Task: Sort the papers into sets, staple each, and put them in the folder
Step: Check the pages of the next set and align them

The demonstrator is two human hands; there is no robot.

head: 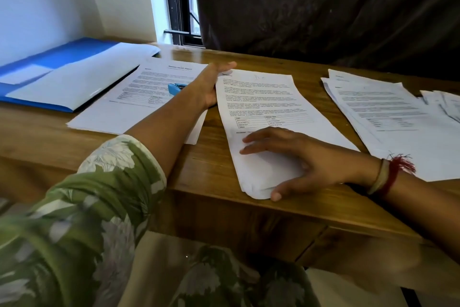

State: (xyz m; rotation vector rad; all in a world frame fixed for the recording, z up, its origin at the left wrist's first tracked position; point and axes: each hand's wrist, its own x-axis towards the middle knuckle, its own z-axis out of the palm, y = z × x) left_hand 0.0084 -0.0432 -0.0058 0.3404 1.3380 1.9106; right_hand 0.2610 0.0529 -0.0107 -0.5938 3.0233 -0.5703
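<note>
Ctr set (263,97) lies tilted on the table (204,162), its near end at the front edge. L hand (211,87) stands edge-on against the set's upper left side, fingers straight, gripping nothing as far as I can see. R hand (306,159) lies flat on the set's lower half, fingers spread wide, thumb at the near corner, pressing it down. Left set (139,107) sits just beside, partly under the L forearm, w/ a blue stapler (175,88) resting on it, near the L hand but apart. Folder (69,51), blue, lies open at far left w/ white sheets inside; whether it touches the left set I can't tell. Right pile (378,112) is loosely fanned, to the right of the ctr set and apart from it. Bangle (379,177) and red thread on the R wrist; green floral sleeve (112,182) on the L arm.
</note>
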